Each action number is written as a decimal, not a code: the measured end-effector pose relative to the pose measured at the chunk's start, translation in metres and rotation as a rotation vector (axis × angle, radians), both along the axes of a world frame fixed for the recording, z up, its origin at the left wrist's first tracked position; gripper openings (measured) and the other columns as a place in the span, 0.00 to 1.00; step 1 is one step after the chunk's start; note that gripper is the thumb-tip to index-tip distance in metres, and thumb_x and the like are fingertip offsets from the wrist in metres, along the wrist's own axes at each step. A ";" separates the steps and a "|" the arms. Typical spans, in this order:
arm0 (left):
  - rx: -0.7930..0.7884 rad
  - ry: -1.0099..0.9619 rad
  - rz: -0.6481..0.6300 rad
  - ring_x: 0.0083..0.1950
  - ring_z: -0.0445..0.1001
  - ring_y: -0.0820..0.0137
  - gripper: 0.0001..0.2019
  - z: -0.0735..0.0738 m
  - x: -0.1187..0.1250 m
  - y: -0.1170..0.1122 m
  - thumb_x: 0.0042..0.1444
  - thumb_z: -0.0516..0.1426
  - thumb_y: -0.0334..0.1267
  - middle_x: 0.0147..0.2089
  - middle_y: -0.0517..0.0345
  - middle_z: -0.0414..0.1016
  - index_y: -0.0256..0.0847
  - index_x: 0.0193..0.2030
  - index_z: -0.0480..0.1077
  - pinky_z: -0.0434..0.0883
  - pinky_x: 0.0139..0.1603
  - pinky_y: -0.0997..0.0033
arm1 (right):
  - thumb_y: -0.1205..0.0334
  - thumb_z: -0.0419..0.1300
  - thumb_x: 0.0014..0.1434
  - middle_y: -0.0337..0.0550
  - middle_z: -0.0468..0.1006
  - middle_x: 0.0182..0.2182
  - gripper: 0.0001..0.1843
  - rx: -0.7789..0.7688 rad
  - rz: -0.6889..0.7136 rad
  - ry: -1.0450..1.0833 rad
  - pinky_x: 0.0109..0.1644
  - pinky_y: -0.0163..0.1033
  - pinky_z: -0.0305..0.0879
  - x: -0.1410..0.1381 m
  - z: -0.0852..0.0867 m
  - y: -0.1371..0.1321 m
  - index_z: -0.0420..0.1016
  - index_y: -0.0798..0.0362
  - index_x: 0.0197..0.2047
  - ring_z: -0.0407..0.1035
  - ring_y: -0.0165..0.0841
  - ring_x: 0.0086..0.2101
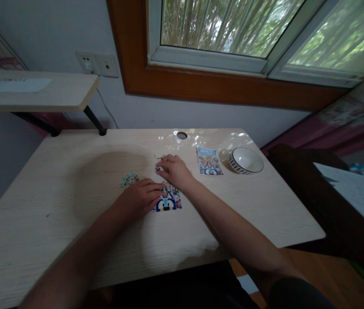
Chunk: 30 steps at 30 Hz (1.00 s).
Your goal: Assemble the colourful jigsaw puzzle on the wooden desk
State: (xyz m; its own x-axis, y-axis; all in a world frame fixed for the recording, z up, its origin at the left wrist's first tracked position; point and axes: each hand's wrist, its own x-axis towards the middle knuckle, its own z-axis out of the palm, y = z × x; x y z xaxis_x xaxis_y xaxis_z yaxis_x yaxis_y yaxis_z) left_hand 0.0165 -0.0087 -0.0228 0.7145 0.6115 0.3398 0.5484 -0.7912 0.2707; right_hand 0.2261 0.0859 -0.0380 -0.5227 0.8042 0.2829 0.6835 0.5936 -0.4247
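A partly assembled jigsaw puzzle (168,205) with a blue cartoon dog face lies on the table in front of me. My left hand (141,194) rests flat across its left side, fingers stretched out and pointing right. Just above the puzzle, my right hand (176,171) has thumb and forefinger closed around a small puzzle piece (158,169); its fingers partly hide the piece. A few pale pieces (157,158) lie beyond the right fingertips. Beside the left hand sits a small pile of loose puzzle pieces (129,179).
A printed picture card (209,161) with the same dog lies to the right. Next to it stands a white bowl (247,160) with dark stripes. The wooden table (72,206) has a round cable hole (182,135) at the back, and a raised shelf (66,92) stands at back left.
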 end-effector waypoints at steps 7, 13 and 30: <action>-0.016 0.009 -0.013 0.57 0.74 0.60 0.13 -0.003 -0.001 0.001 0.70 0.56 0.36 0.60 0.52 0.79 0.41 0.57 0.77 0.75 0.59 0.53 | 0.62 0.70 0.62 0.45 0.78 0.49 0.10 -0.048 -0.002 0.042 0.56 0.47 0.65 -0.001 -0.005 0.003 0.84 0.44 0.48 0.70 0.40 0.49; -0.011 0.001 -0.010 0.57 0.74 0.59 0.13 0.000 -0.001 0.001 0.70 0.56 0.36 0.59 0.52 0.80 0.40 0.56 0.78 0.75 0.60 0.53 | 0.66 0.70 0.60 0.46 0.78 0.48 0.11 -0.082 -0.008 0.076 0.57 0.45 0.64 -0.004 -0.005 0.003 0.84 0.47 0.46 0.70 0.39 0.49; -0.015 -0.007 -0.019 0.57 0.74 0.60 0.12 0.001 -0.001 0.000 0.70 0.56 0.35 0.58 0.50 0.80 0.39 0.55 0.78 0.76 0.59 0.54 | 0.73 0.65 0.61 0.41 0.84 0.40 0.09 -0.093 0.049 0.219 0.54 0.42 0.63 0.001 0.009 -0.009 0.80 0.50 0.42 0.73 0.36 0.42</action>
State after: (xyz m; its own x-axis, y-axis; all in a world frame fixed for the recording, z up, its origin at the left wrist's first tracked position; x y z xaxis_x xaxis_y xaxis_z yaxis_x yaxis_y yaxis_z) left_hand 0.0153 -0.0087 -0.0215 0.7232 0.6033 0.3361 0.5316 -0.7970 0.2866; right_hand 0.2275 0.0765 -0.0292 -0.4959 0.8072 0.3201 0.5404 0.5754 -0.6139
